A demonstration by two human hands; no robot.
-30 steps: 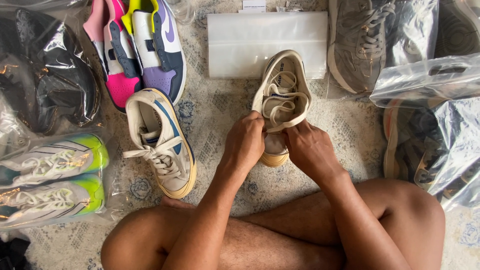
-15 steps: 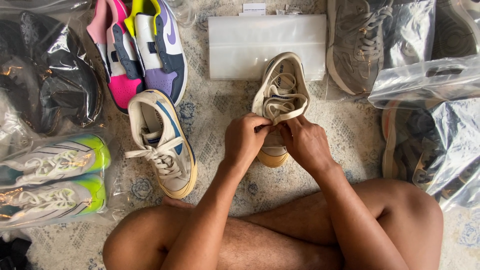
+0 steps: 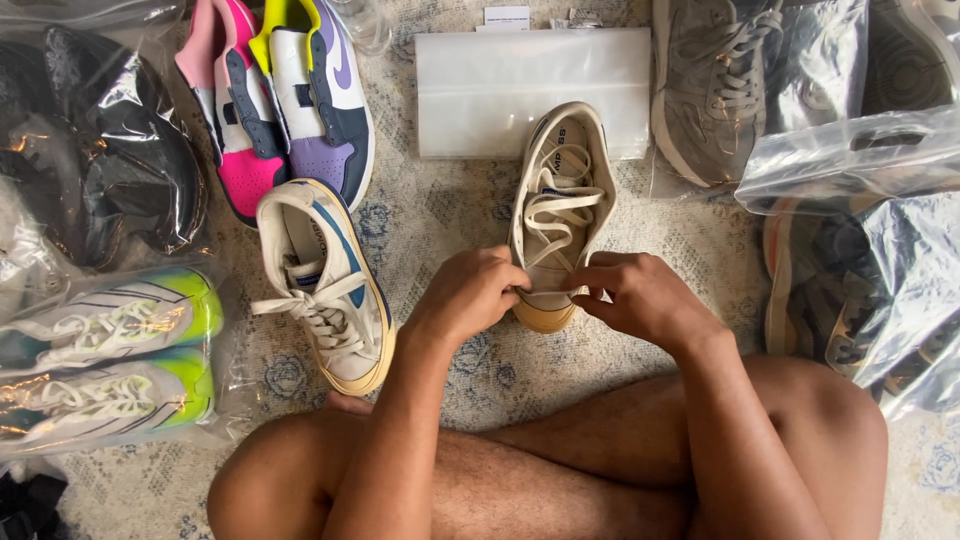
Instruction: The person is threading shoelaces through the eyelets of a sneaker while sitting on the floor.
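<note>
Pinching the cream laces (image 3: 553, 215) near the toe of the cream sneaker (image 3: 558, 205) sitting on the rug (image 3: 440, 215) between both hands, left hand (image 3: 468, 296) and right hand (image 3: 640, 295) should probably pull evenly so the crossings lie flat, not twisted.

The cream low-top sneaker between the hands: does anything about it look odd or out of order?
Yes. The cream low-top sneaker has flat cream laces hanging loose in slack loops over the tongue, not pulled tight. The left hand and right hand pinch them near the toe. Its mate, the cream sneaker with a blue stripe, lies apart at an angle.
</note>
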